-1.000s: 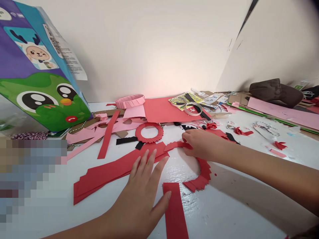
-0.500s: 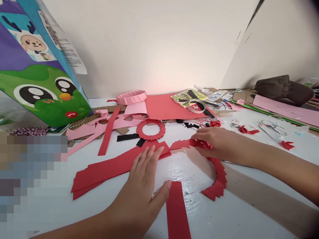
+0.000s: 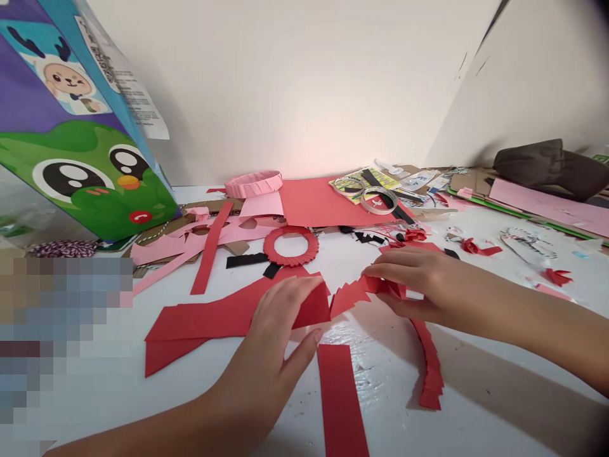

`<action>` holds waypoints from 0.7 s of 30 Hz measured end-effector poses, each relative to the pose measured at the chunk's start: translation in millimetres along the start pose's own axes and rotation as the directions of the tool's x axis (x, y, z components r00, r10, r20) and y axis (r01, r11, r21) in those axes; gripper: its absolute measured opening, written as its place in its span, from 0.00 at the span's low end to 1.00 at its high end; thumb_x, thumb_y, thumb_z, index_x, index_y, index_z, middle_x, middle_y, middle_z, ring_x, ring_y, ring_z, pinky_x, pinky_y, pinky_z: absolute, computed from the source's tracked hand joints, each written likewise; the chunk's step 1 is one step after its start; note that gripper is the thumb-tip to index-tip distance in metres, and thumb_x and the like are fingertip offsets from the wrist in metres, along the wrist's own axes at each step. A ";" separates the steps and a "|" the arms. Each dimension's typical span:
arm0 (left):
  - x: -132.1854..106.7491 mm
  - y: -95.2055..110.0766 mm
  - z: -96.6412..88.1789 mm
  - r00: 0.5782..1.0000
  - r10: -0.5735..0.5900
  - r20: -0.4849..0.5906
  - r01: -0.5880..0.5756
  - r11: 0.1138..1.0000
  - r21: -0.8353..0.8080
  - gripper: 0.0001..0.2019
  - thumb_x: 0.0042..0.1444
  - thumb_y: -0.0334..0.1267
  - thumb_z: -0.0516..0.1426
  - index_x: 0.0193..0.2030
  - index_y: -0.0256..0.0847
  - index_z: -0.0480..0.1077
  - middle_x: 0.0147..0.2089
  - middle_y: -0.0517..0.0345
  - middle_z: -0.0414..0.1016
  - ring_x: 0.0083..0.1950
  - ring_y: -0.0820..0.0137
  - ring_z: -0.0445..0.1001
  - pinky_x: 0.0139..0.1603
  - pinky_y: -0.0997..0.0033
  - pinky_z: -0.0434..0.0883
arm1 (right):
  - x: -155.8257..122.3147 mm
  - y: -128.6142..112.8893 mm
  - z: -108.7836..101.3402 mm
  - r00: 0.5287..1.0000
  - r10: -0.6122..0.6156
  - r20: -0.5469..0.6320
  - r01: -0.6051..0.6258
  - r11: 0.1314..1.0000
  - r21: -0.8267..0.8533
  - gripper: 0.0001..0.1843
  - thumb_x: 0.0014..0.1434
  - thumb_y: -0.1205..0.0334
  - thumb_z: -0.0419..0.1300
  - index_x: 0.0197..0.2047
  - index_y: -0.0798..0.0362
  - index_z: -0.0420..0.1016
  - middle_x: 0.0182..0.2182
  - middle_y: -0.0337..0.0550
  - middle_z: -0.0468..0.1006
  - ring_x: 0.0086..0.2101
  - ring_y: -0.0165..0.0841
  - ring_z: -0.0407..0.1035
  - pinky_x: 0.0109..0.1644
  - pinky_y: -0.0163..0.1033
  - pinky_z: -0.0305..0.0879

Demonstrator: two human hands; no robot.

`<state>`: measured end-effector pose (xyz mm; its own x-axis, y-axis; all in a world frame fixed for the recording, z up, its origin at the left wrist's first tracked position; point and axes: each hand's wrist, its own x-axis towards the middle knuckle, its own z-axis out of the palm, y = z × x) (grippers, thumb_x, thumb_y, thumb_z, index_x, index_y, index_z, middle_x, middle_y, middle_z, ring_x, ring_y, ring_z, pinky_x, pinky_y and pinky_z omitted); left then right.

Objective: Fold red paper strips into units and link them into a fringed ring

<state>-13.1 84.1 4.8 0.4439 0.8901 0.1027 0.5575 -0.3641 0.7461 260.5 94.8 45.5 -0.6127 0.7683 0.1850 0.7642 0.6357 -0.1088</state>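
Note:
My right hand (image 3: 419,279) pinches a pleated red paper strip (image 3: 349,298), its overlapping folds making a zigzag edge. One part reaches left toward my left hand, and a curved tail (image 3: 431,371) hangs down to the right, touching the table. My left hand (image 3: 280,336) is open, its fingers curved over the ends of several flat red paper strips (image 3: 200,324), its thumb apart from them. The end of one strip stands raised beneath those fingers. Below my thumb lies a separate red strip (image 3: 342,400). Behind the hands lies a pleated red ring (image 3: 291,246).
A pink pleated ring (image 3: 254,184) and red sheet (image 3: 309,203) lie at the back beside two tape rolls (image 3: 379,200). A tall colourful bag (image 3: 85,127) stands left. Paper scraps and a dark pouch (image 3: 547,168) are on the right.
My right hand has raised the pleated strip slightly, and its tail has swung right and straightened. My left fingers have curled, and a strip end beneath them has lifted.

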 end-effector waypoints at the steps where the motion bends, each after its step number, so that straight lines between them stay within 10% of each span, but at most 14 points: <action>1: 1.1 0.9 -0.4 1.000 -0.012 0.020 0.012 1.000 0.008 0.22 0.70 0.44 0.50 0.69 0.57 0.65 0.74 0.57 0.65 0.75 0.54 0.60 0.66 0.47 0.73 | 0.4 -1.5 -1.3 1.000 -0.024 -0.014 0.024 1.000 0.002 0.16 0.70 0.63 0.51 0.50 0.54 0.80 0.41 0.53 0.82 0.38 0.43 0.77 0.37 0.45 0.73; 7: 3.3 2.5 -0.7 0.991 -0.114 0.070 0.110 0.992 0.059 0.25 0.69 0.37 0.45 0.70 0.49 0.65 0.78 0.55 0.57 0.80 0.51 0.48 0.74 0.37 0.57 | 0.7 -5.6 -1.9 0.994 -0.099 -0.051 0.099 0.995 -0.007 0.15 0.70 0.67 0.53 0.50 0.54 0.80 0.41 0.54 0.83 0.38 0.42 0.79 0.37 0.43 0.73; 14: 1.3 8.4 -3.9 0.991 -0.127 0.037 0.132 0.961 -0.245 0.17 0.61 0.38 0.62 0.55 0.59 0.75 0.63 0.59 0.74 0.64 0.55 0.73 0.39 0.70 0.84 | 2.0 -13.7 7.6 0.993 -0.102 -0.050 0.103 0.995 0.008 0.12 0.68 0.67 0.57 0.48 0.52 0.81 0.39 0.52 0.83 0.37 0.42 0.79 0.38 0.44 0.73; 21: -1.6 9.7 -0.6 0.990 -0.140 0.009 0.135 0.933 -0.333 0.23 0.51 0.42 0.70 0.54 0.55 0.74 0.58 0.54 0.76 0.59 0.53 0.77 0.35 0.70 0.84 | 5.3 -24.5 6.5 0.993 -0.108 -0.042 0.109 0.994 0.006 0.12 0.66 0.70 0.57 0.46 0.55 0.81 0.38 0.53 0.83 0.36 0.42 0.78 0.37 0.45 0.73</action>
<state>-8.8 79.4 12.3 0.3676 0.9300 -0.0087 0.3470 -0.1284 0.9290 237.3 83.8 42.8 -0.6828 0.6912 0.2368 0.6920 0.7157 -0.0939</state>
